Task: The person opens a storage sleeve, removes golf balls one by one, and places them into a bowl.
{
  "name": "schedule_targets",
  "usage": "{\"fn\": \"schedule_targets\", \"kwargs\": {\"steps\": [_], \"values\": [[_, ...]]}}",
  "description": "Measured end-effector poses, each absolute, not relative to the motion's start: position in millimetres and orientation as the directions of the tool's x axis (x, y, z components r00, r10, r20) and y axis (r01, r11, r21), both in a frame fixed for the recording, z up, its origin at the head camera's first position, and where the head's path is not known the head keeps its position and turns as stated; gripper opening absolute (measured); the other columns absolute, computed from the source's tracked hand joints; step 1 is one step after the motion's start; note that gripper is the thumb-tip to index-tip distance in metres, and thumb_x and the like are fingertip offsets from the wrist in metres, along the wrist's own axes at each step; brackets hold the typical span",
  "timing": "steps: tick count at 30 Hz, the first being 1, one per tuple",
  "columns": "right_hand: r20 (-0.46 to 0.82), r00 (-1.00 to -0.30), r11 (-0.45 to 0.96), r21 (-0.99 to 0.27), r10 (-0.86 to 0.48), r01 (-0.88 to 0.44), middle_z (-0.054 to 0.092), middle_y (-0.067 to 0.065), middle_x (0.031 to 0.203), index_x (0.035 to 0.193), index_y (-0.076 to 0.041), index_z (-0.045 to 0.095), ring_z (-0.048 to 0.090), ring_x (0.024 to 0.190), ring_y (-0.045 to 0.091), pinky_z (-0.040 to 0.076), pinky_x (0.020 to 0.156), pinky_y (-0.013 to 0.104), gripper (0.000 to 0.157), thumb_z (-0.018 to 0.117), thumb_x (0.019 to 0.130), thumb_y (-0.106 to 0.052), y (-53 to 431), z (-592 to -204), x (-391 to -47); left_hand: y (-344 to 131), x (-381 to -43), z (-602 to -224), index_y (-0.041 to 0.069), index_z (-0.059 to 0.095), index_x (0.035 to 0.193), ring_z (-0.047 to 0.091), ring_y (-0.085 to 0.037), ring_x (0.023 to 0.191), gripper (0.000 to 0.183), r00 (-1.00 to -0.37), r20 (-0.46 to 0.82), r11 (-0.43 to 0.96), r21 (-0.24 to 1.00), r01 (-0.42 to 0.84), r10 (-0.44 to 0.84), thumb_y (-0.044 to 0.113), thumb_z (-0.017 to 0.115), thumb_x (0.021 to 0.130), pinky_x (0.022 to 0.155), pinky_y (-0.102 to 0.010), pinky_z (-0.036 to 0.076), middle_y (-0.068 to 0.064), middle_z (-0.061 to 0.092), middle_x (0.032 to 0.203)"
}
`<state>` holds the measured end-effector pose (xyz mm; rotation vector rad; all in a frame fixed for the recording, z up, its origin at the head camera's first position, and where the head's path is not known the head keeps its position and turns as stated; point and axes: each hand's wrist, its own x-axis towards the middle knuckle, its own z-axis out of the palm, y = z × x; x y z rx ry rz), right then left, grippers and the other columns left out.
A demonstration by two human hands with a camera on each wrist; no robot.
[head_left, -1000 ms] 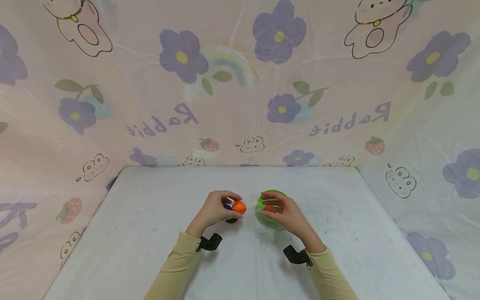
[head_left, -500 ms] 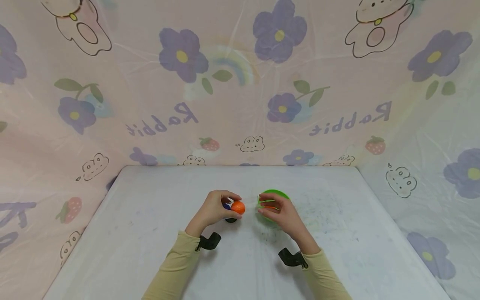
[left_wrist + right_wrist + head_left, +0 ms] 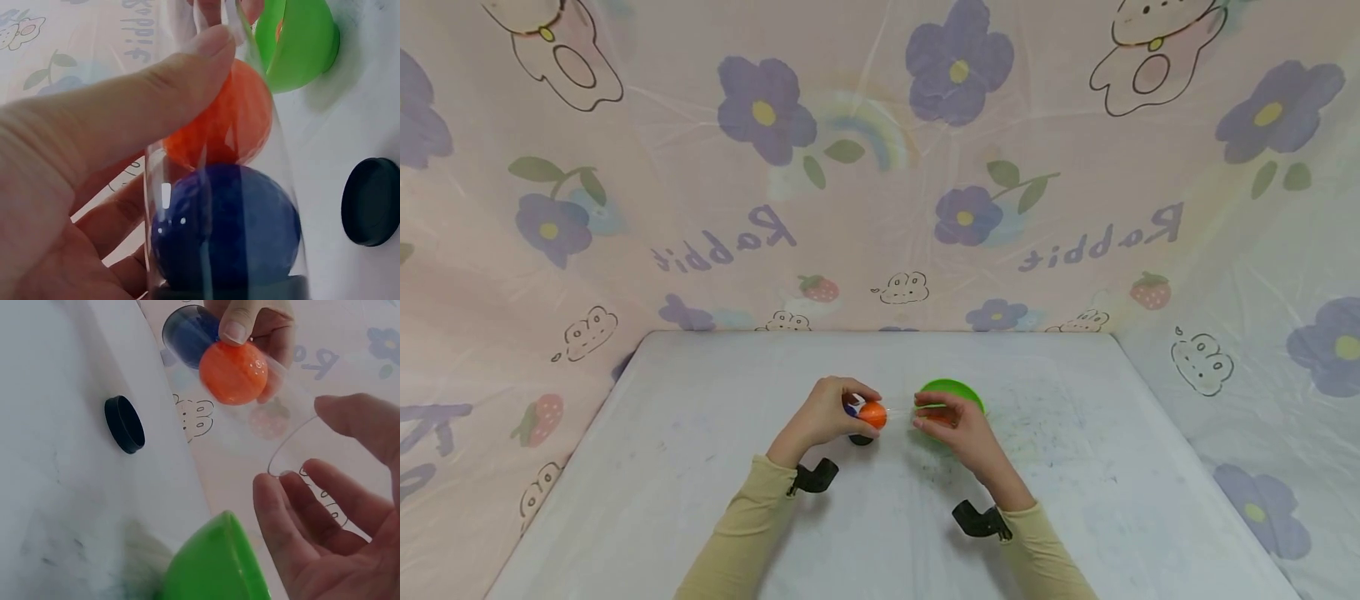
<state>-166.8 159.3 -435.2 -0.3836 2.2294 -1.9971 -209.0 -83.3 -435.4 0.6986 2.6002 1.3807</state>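
My left hand (image 3: 848, 405) grips a clear plastic tube (image 3: 897, 409) lying nearly level above the table, its open end pointing right. Inside it sit a blue ball (image 3: 225, 225) at the shut end and an orange ball (image 3: 231, 119) beside it, under my thumb. My right hand (image 3: 919, 415) is at the tube's open mouth (image 3: 290, 447), thumb above and fingers below, relaxed, the palm empty. I cannot tell whether they touch the rim. A green bowl (image 3: 958, 390) stands just behind my right hand, with a bit of orange showing inside it.
A black round cap (image 3: 861, 439) lies on the white table (image 3: 700, 467) below the tube. Pink flower-print sheeting (image 3: 880, 208) walls the table at the back and on both sides. A black strap sits on each wrist.
My right hand has come out of the green bowl and moved left to the tube's open end. The bowl now shows more. My left hand has held the tube still.
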Motion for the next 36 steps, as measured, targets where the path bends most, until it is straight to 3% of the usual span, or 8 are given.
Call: {"fn": "schedule_targets", "kwargs": {"steps": [10,20,30,36], "values": [[0.065,-0.968,0.019,-0.997,-0.243,-0.072,0.059,0.021,0.122,0.124,0.004,0.058,0.056,0.112,0.040,0.052,0.084,0.030,0.043,0.073,0.085,-0.006,159.8,-466.1,-176.2,-84.2,-212.5,-425.3,0.018,0.075,0.100,0.056,-0.019,0.088,0.043,-0.875,0.093,0.508,0.783,0.360,0.476,0.018,0.092,0.061,0.075,-0.032,0.049,0.006,0.067,0.099],[0.044,-0.973,-0.051,-0.998,-0.229,-0.033,0.051,0.029,0.128,0.125,0.004,0.057,0.050,0.116,0.047,0.051,0.085,0.029,0.042,0.070,0.086,-0.004,159.0,-471.1,-174.4,-79.6,-212.9,-420.9,0.013,0.075,0.101,0.055,-0.021,0.088,0.042,-0.874,0.080,0.539,0.759,0.365,0.480,0.012,0.091,0.062,0.074,-0.032,0.049,0.004,0.067,0.098],[0.030,-0.976,-0.087,-0.996,-0.216,-0.011,0.055,0.018,0.128,0.129,0.004,0.053,0.054,0.117,0.038,0.049,0.090,0.034,0.048,0.071,0.086,-0.008,160.2,-470.2,-173.3,-74.5,-214.8,-405.9,0.010,0.074,0.101,0.056,-0.025,0.086,0.044,-0.861,0.095,0.562,0.721,0.406,0.499,0.015,0.092,0.061,0.074,-0.033,0.047,0.003,0.067,0.096],[0.028,-0.979,-0.108,-0.994,-0.203,-0.006,0.053,0.022,0.130,0.128,0.003,0.053,0.053,0.117,0.040,0.048,0.092,0.038,0.047,0.071,0.087,-0.008,160.1,-469.8,-174.1,-72.5,-217.8,-403.9,0.012,0.075,0.101,0.054,-0.021,0.086,0.044,-0.862,0.101,0.594,0.684,0.423,0.497,0.018,0.092,0.061,0.077,-0.033,0.045,0.002,0.067,0.094]]}}
